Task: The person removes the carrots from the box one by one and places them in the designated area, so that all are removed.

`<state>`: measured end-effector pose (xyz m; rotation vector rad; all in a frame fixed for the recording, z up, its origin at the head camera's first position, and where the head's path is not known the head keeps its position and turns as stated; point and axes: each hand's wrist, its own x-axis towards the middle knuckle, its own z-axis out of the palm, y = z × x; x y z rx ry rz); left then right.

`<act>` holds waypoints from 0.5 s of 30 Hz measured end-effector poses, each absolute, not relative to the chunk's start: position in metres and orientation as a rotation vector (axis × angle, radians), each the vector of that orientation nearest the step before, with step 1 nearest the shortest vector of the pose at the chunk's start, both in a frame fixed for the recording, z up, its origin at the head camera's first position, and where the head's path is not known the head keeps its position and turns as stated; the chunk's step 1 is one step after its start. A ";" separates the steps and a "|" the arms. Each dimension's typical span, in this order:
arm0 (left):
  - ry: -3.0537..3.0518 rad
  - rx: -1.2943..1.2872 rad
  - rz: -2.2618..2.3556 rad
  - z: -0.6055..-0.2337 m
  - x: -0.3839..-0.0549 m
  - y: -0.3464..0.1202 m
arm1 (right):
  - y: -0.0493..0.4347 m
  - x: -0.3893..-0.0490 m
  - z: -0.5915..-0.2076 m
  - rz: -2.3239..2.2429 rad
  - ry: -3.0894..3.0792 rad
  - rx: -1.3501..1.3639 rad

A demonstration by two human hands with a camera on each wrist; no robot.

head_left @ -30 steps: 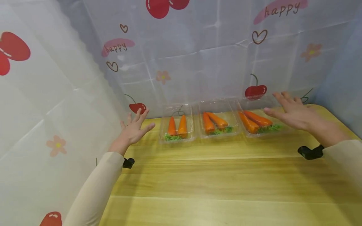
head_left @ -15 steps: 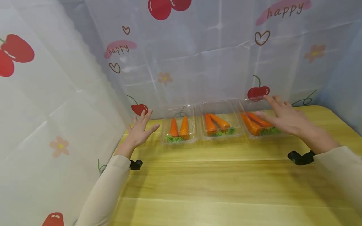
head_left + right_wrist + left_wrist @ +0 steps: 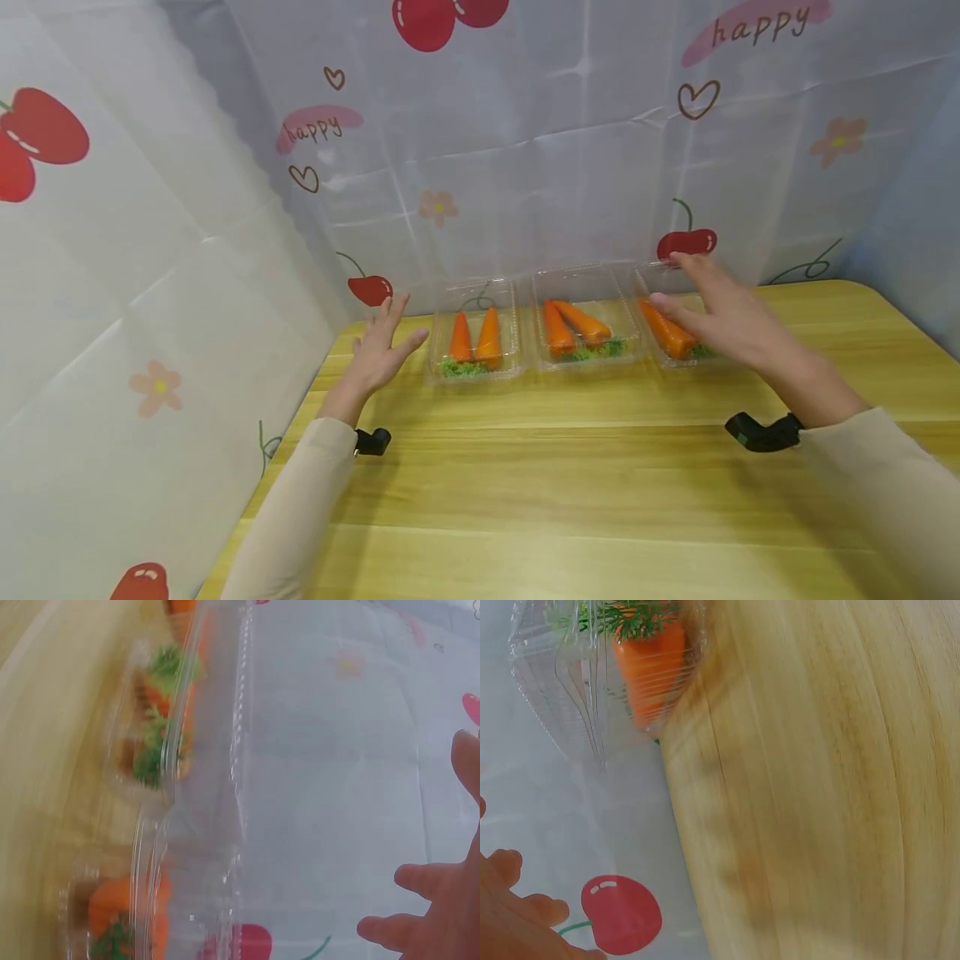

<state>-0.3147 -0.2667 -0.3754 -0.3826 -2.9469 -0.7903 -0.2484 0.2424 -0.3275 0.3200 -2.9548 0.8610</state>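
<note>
Three clear plastic clamshell boxes stand in a row at the back of the table: the left box [image 3: 474, 292], the middle box [image 3: 583, 283] and the right box [image 3: 651, 282]. Orange carrots [image 3: 489, 335] with green leafy tops lie in each, two showing in the left and middle boxes. My left hand [image 3: 377, 358] hovers left of the left box, fingers spread, holding nothing. Over the right box, my right hand [image 3: 731, 315] reaches with extended fingers and hides part of its contents. The right wrist view shows the fingers apart from the plastic.
A wooden table [image 3: 525, 483] spreads in front of the boxes. Behind it hangs a pale sheet [image 3: 525, 183] printed with cherries, hearts and flowers, and a similar sheet [image 3: 172, 300] runs along the left. Black wrist cameras [image 3: 761, 433] sit below both wrists.
My right hand has moved left, from the right side of the right box to over it, covering one carrot. My left hand has shifted slightly right. The boxes have stayed put.
</note>
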 end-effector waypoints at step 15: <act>-2.840 -0.359 -1.082 -0.395 -0.315 -0.257 | 0.199 -0.235 -0.334 1.077 -2.832 0.427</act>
